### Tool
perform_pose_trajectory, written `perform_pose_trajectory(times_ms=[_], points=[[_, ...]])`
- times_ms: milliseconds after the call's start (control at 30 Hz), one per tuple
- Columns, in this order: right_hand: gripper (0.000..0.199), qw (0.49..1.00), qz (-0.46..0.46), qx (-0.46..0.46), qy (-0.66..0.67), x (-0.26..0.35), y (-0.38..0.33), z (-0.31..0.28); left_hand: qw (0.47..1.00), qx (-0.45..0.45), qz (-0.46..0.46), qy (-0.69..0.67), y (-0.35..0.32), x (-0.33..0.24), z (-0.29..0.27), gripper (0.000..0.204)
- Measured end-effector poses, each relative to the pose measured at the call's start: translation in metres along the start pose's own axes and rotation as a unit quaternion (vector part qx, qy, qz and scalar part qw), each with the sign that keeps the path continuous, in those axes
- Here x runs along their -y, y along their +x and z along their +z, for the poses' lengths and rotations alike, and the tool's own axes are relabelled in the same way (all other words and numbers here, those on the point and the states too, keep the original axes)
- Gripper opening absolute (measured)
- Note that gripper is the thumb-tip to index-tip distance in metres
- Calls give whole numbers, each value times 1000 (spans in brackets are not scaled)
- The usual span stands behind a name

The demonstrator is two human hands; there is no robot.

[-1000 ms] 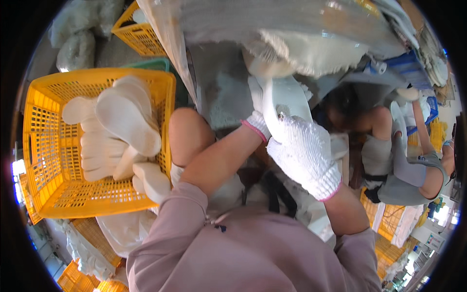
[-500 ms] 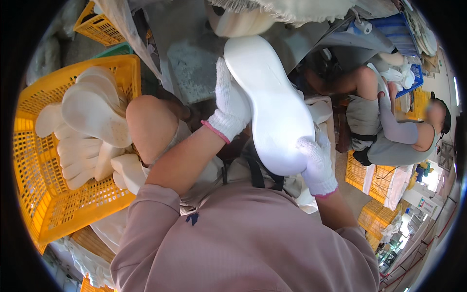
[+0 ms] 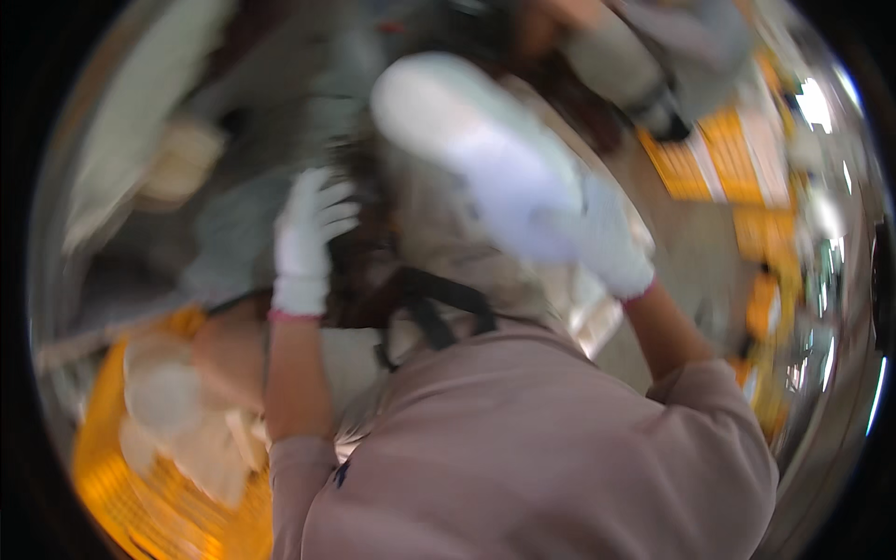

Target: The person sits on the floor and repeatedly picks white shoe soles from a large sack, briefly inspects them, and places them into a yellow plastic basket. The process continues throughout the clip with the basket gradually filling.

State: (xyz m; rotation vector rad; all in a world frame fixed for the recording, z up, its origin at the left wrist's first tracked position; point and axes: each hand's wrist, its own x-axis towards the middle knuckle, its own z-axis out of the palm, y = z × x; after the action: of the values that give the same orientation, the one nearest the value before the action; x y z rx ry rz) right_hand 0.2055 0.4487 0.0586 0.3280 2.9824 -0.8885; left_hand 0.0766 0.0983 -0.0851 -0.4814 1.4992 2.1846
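Note:
A white shoe sole [image 3: 443, 117], smeared by motion, slants over my lap with its far end toward the upper left. My right hand [image 3: 602, 238], in a white knitted glove with a pink cuff, grips the sole's near end. My left hand [image 3: 308, 233] wears a matching glove and is off the sole, its fingers apart and nothing in them. Below it at the lower left, several pale soles [image 3: 163, 397] lie in a yellow plastic crate [image 3: 107, 467], partly hidden behind my knee.
A blurred cream round part [image 3: 182, 159] sits at the upper left, beside a pale shaggy edge [image 3: 154, 103]. A co-worker's leg [image 3: 621, 61] shows at the upper right. More yellow crates [image 3: 700, 154] stand on the floor to the right.
My left hand has let go of the sole and moved left. The sole, now only in my right hand, tilts further left. The whole view has swung toward the right.

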Motion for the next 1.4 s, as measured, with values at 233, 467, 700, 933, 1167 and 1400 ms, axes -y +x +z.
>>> perform_pose_trajectory(times_ms=[233,467,700,933,1167,1400], points=[[47,893,358,48,-267,-181,-112,-168,958,96,-81,260,13,24,5,60],[48,857,385,174,-296,-402,-93,-85,938,-17,-59,341,9,20,-25,56],[60,895,249,242,-280,-477,-37,-14,838,-272,308,359,-153,-9,-81,35],[91,845,258,217,-416,-479,24,-75,482,-690,148,518,-226,-7,-228,43],[41,987,-73,-32,-139,-156,89,-85,711,-629,237,206,-193,-24,-317,36],[62,843,-374,280,268,201,2,103,829,-418,366,61,-302,-21,-276,19]])
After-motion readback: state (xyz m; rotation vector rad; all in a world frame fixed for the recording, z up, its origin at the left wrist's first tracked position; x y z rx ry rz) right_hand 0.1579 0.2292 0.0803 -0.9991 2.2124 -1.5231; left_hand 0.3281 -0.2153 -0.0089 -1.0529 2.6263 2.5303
